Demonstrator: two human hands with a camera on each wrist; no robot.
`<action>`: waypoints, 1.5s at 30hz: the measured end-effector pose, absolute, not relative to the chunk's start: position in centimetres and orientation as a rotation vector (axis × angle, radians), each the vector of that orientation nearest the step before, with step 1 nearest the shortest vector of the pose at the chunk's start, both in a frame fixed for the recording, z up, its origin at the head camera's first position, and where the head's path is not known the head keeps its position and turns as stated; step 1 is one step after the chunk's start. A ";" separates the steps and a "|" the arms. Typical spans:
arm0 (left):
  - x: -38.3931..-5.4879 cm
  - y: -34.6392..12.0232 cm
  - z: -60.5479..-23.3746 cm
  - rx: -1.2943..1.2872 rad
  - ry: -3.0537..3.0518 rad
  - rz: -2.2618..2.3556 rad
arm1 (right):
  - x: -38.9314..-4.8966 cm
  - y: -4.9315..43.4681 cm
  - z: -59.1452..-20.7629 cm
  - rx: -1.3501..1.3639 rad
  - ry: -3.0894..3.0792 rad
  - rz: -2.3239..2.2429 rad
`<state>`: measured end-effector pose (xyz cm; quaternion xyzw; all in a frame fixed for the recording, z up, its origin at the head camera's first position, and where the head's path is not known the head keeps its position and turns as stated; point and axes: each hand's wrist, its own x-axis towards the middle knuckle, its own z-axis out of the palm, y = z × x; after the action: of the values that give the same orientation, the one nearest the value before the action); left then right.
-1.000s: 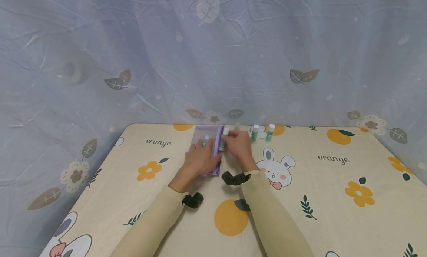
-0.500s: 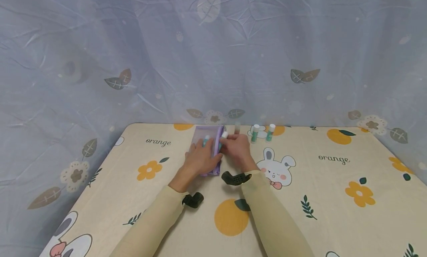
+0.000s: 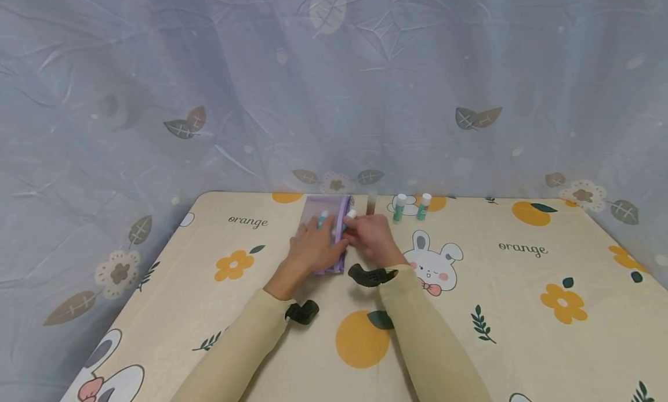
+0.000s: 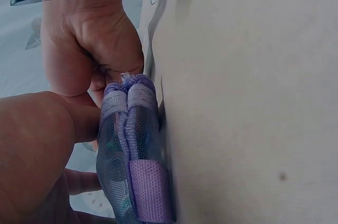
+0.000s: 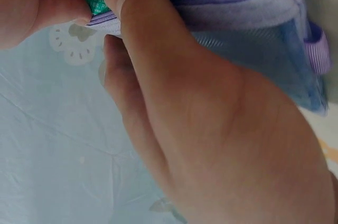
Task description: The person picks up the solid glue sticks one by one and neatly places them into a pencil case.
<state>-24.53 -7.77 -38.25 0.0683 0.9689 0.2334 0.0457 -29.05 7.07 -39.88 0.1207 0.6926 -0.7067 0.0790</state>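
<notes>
A flat purple mesh zip pouch [image 3: 340, 216] lies near the far edge of the table. My left hand [image 3: 312, 248] rests on it with fingers spread, beside a small teal-and-white glue stick [image 3: 323, 217] that shows at its fingertips, seemingly through the mesh. At the pouch's right, zipped edge, my right hand [image 3: 371, 237] pinches another glue stick, its white cap [image 3: 351, 215] showing above the fingers. Most of this stick is hidden by the hand. In the right wrist view, a green piece of a stick [image 5: 93, 0] shows between the hands at the pouch's zip border.
Two green glue sticks with white caps, a nearer one [image 3: 399, 208] and a right one [image 3: 424, 207], stand upright right of my right hand. A blurred brownish upright shape [image 3: 371, 205] is behind that hand. A patterned cloth [image 3: 469, 355] covers the table; a curtain [image 3: 417, 100] hangs behind.
My right hand has moved slightly down and toward the pouch. The glue stick in it has tilted and sunk, so less of it shows. My left hand stays put.
</notes>
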 end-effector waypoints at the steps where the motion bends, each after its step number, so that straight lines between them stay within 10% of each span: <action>1: -24.5 -7.8 -38.2 0.211 2.959 0.716 | -29.0 7.1 -39.9 0.371 2.060 -2.121; 45: -24.4 -7.8 -38.1 0.201 2.946 0.751 | -28.6 6.6 -39.8 0.236 2.286 -1.970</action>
<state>-24.42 -7.83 -38.11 0.0659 0.9658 0.2463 0.0471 -28.60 6.60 -39.78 0.0778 0.7539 -0.6498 0.0573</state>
